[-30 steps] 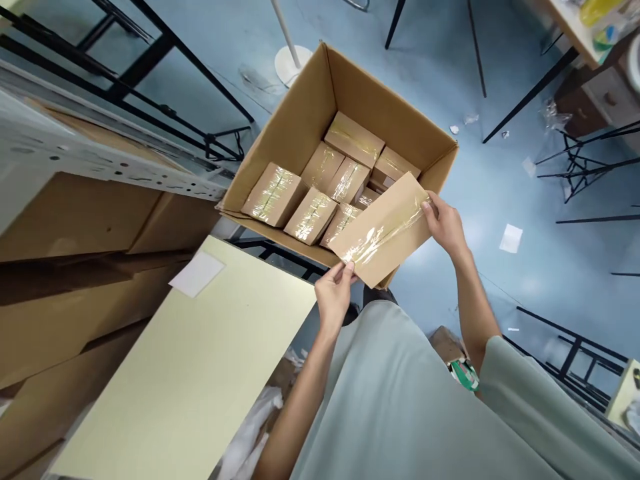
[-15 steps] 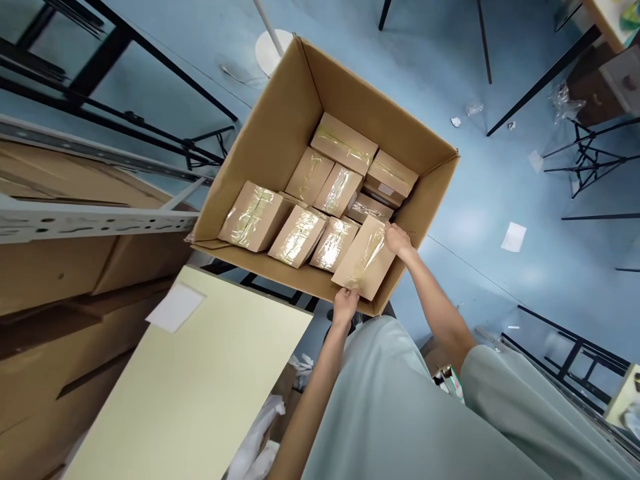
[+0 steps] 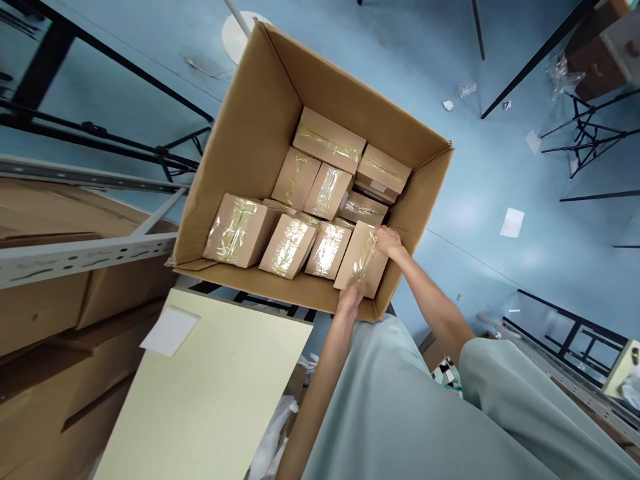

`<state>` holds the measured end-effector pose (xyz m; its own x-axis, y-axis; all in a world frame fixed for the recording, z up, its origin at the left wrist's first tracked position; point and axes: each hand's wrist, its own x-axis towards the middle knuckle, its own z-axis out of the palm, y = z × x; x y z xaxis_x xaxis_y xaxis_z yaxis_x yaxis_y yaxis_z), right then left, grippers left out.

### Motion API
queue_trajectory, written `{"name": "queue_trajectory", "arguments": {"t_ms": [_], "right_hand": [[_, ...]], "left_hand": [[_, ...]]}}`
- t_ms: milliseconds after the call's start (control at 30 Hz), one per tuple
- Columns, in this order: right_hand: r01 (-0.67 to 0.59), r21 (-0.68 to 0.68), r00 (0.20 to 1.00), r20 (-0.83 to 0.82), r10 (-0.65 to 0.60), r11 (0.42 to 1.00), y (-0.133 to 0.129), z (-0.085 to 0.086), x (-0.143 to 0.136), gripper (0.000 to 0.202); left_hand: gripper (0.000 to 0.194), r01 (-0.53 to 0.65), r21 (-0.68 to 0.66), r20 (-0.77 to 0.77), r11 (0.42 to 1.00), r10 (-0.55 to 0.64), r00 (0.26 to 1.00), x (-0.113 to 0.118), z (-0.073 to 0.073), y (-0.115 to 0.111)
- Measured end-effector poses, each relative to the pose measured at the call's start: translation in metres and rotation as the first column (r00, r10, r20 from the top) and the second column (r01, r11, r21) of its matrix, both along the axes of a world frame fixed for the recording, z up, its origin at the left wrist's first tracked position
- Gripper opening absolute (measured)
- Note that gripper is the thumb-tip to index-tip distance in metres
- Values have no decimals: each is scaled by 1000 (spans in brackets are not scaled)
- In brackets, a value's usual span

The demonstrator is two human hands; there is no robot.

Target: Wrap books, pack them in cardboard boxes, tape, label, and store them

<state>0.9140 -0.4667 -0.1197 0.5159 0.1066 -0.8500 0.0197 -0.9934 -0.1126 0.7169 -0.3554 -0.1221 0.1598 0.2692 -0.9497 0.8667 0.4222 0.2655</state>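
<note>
**Lowered from above the rim, a tape-sealed brown cardboard carton (image 3: pixel 361 259) now sits inside the large open brown cardboard box (image 3: pixel 245 127)**

One second ago it was held slanting over the box's near right edge; now it is in that near right corner, taped face up. Whether it rests on anything below is hidden.

The right hand (image 3: pixel 389 241) is curled nearly closed on the carton's right edge, fingertips partly out of sight. The left hand (image 3: pixel 350 299) has its fingers bent at the near end; whether it grips or merely presses, I cannot tell.

Just left of the carton, three taped brown cartons (image 3: pixel 286 247) line the near wall, with more brown cartons (image 3: pixel 325 192) farther back.

Outside, near the box's near left side, is a pale yellow rectangular tabletop (image 3: pixel 215 393) bearing a white paper sheet (image 3: pixel 170 331). Smooth blue floor (image 3: pixel 480 220) spreads beyond.
</note>
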Motion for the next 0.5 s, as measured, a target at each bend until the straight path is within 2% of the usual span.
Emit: {"name": "queue_trajectory", "arguments": {"t_ms": [67,133,233,300,367,400,433,500], "right_hand": [[4,19,997,78,-5,1000,-5,19,9,69],[14,63,971,238,-29,998,-14,44,22,67],[49,177,832,537,-138,983,-36,88,40,63],[98,254,727,642,-243,962,-54,112,45,61],[179,326,679,642,-356,928,-69,126,43,66],[236,358,677,606,-417,903,-75,128,39,70],[305,381,682,553,-479,873,-80,126,33,75],[450,371,692,430,-580,812,-83,113,21,81]], "left_hand": [[21,-21,-36,-43,999,19,999,0,18,2],[24,-31,-58,-6,998,30,1000,5,38,5],[41,10,-58,192,998,2,981,33,65,15],[49,49,3,310,999,-48,949,65,74,28],[55,68,82,361,994,-93,928,102,72,46],[62,84,113,389,990,-122,913,120,66,56],[68,104,153,398,983,-158,904,137,58,67],[66,166,285,361,944,-266,894,166,35,86]]}}
